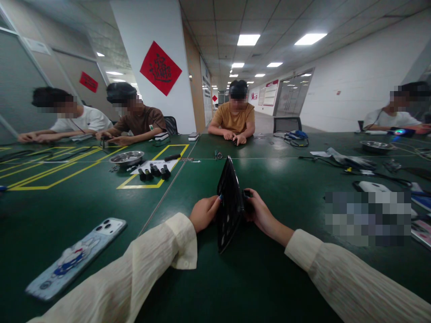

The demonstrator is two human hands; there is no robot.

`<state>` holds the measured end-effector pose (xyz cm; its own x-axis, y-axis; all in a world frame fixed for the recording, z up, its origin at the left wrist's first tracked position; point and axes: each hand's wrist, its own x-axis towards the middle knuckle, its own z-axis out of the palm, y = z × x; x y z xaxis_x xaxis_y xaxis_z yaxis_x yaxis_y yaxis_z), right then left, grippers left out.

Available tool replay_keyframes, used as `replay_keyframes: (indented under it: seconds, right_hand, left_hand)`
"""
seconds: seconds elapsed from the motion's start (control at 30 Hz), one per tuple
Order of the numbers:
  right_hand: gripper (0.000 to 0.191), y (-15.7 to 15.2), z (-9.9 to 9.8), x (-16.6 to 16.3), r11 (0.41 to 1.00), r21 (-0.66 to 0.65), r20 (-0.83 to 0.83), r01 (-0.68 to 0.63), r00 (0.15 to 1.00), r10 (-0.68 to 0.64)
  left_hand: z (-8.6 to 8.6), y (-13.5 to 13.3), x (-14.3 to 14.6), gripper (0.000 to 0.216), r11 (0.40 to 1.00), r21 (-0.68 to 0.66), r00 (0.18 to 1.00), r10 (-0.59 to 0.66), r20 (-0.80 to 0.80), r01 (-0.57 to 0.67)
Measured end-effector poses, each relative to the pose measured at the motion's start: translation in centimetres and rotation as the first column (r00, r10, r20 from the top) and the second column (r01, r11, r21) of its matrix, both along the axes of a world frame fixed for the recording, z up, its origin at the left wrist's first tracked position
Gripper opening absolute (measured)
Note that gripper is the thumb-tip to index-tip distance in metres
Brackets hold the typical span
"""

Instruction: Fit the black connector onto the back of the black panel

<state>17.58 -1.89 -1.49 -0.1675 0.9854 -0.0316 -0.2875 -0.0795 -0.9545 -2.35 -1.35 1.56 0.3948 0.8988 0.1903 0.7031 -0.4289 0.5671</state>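
Observation:
A thin black panel [230, 206], glossy along its edge, stands upright and nearly edge-on above the green table. My left hand [206, 212] grips its left side, the thumb lying on the face and the other fingers hidden. A small blue spot shows at that thumb's tip; I cannot tell what it is. On the panel's right side, my right hand [258, 209] is closed around a dark part that sticks out from the back. Most of that part is covered by the fingers. A phone in a patterned case [77, 260] lies left of my left forearm.
On the green table [269, 278], several black cylindrical pieces [155, 172] stand on white paper near a metal bowl [126, 158]. Cables [377, 175] and a second bowl [376, 146] lie at right. Several people sit around, one person [234, 114] straight across.

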Motion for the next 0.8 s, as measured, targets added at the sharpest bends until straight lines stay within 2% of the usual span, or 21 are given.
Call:
replay_keyframes:
  seconds: [0.27,0.47,0.63,0.8]
  right_hand:
    - [0.036,-0.06,0.03,0.09,1.000,0.004,-0.002,-0.017,1.000,0.017]
    - [0.035,-0.03,0.25,-0.06,1.000,0.008,-0.001,0.000,1.000,0.000]
    - [0.036,0.03,0.11,-0.09,1.000,0.004,0.000,0.010,1.000,-0.010]
    - [0.037,0.14,-0.22,0.09,1.000,0.007,0.002,0.002,1.000,-0.002]
  left_hand:
    - [0.07,-0.07,-0.12,0.034,1.000,0.023,0.997,-0.007,-0.075,0.009]
    - [0.10,-0.16,-0.07,0.045,1.000,0.011,0.999,0.005,-0.048,-0.005]
    - [-0.09,0.14,-0.21,0.036,0.999,0.016,0.998,-0.026,-0.061,0.027]
    - [-0.20,0.20,-0.29,0.048,0.999,-0.032,1.000,-0.015,0.004,0.015]
